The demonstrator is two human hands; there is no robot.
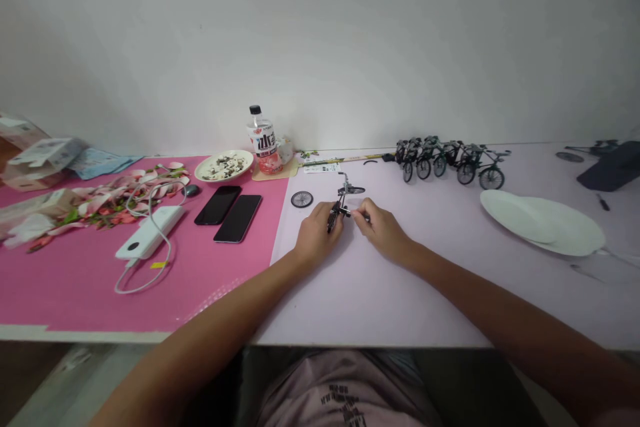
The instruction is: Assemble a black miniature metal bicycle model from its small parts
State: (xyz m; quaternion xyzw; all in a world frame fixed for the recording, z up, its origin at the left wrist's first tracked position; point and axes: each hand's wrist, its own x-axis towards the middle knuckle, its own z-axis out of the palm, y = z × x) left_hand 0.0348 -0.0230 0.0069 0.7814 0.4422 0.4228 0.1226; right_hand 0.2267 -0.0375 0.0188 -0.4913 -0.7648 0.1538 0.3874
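**Both hands closed on a half-built toy bicycle**

The toy bicycle is a thin frame of dark metal with silvery handlebars at the top. It stands nearly upright and is too fine and distant to make out in detail. A dark wheel-like ring lies just beside its handlebars; whether the two touch cannot be told.

The bicycle stands on the pale lilac table, right between the two hands and a little beyond the knuckles. The left hand is curled around its lower part, fingers clenched on the frame. The right hand meets it from the other side, thumb and fingertips pinched together at the middle of the frame. Something small and dark shows at those fingertips, too small to identify.

A loose wheel lies flat near the left hand, apart from it. A row of finished toy bicycles stands farther back on the right, and white plates lie well apart from the right hand. Two phones rest on the pink mat to the left.
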